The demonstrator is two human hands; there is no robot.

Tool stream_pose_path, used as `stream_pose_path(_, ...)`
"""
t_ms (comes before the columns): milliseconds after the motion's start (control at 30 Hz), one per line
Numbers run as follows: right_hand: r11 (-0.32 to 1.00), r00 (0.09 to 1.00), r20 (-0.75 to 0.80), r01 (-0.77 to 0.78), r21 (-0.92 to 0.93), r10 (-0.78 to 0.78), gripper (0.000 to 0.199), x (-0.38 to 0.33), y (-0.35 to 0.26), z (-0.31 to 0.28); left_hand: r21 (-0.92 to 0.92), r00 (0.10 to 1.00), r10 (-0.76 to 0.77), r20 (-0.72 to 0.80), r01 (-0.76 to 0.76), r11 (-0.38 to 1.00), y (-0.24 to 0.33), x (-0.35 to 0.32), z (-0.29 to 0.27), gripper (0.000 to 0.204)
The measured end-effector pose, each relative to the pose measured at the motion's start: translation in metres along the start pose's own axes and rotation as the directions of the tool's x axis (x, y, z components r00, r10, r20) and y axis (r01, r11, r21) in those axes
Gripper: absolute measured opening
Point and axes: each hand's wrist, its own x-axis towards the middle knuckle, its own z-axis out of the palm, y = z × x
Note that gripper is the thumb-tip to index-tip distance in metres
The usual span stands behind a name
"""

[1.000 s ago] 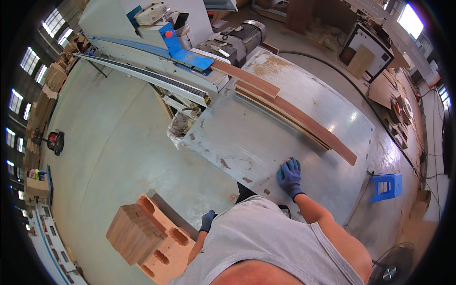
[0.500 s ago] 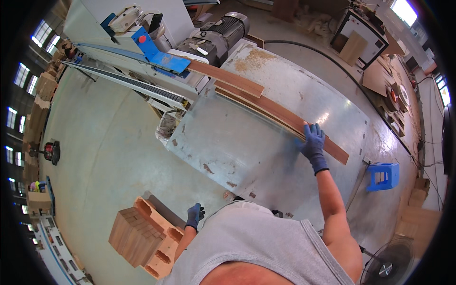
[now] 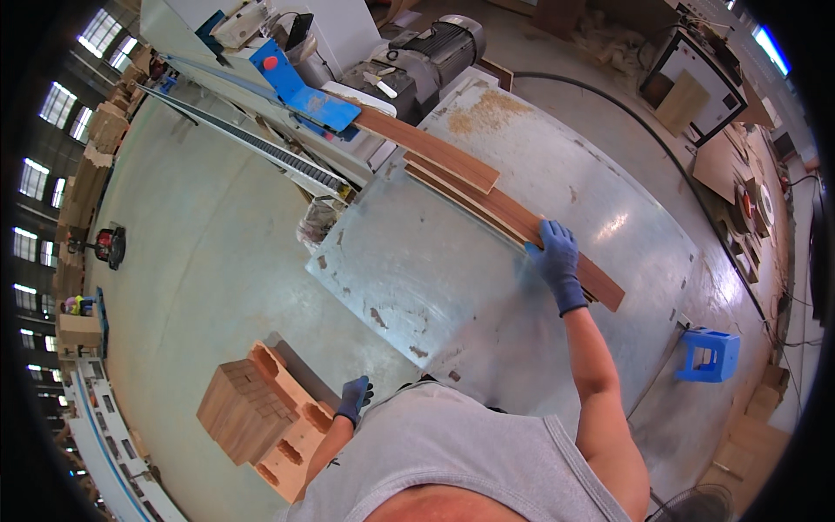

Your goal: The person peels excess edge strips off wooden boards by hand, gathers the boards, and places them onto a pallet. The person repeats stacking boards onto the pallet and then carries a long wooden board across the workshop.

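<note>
My right hand [image 3: 557, 265], in a blue work glove, is closed round a small stack of long brown wooden planks [image 3: 513, 213] lying on the metal table. Its fingers lie over the top, with the thumb at the near edge. The top plank's right end sticks out beyond the hand. Another plank [image 3: 435, 150] lies against the stack's far side, its left end under the blue guard [image 3: 317, 106] of a machine. My left hand [image 3: 354, 398], also gloved, hangs low beside my body with fingers apart and nothing in it, near a stack of wood blocks [image 3: 248, 404].
The wide metal table [image 3: 417, 261] carries a sawdust patch [image 3: 487, 113] at its far end. An electric motor [image 3: 439, 48] sits behind. To the right stands a blue plastic stool [image 3: 709, 355]. A narrow conveyor rail [image 3: 252, 139] extends left from the machine.
My right hand has moved left with the top plank, which has slid along the stack toward the machine. The whole view has shifted slightly. My left hand stays low, holding nothing.
</note>
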Motion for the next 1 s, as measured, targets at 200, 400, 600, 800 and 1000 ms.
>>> stream_pose_path(200,0.995,0.989,-0.139,0.058,0.083,-0.046,0.080,0.056,-0.040,0.014,-0.005,0.999,0.035,-0.003,-0.035,0.999,0.010,-0.004,0.001,0.042)
stream_pose_path(400,0.994,0.990,0.094,0.098,0.052,-0.103,0.079,0.143,-0.094,0.030,0.093,0.999,0.022,-0.033,-0.019,0.996,0.013,-0.008,0.009,0.040)
stream_pose_path(600,0.975,0.978,0.136,0.137,0.177,-0.162,0.062,0.138,-0.073,0.024,0.040,0.997,0.062,-0.037,-0.061,0.997,0.017,-0.013,0.009,0.041)
stream_pose_path(800,0.970,0.995,0.027,0.086,0.228,-0.094,0.065,0.037,-0.040,-0.045,-0.011,0.995,0.100,0.014,-0.099,0.995,0.009,0.002,-0.009,0.040)
stream_pose_path(1000,0.984,0.995,-0.072,0.081,0.157,-0.071,0.070,-0.077,-0.028,-0.108,0.062,0.866,0.493,-0.081,-0.490,0.870,0.033,-0.013,-0.013,0.041)
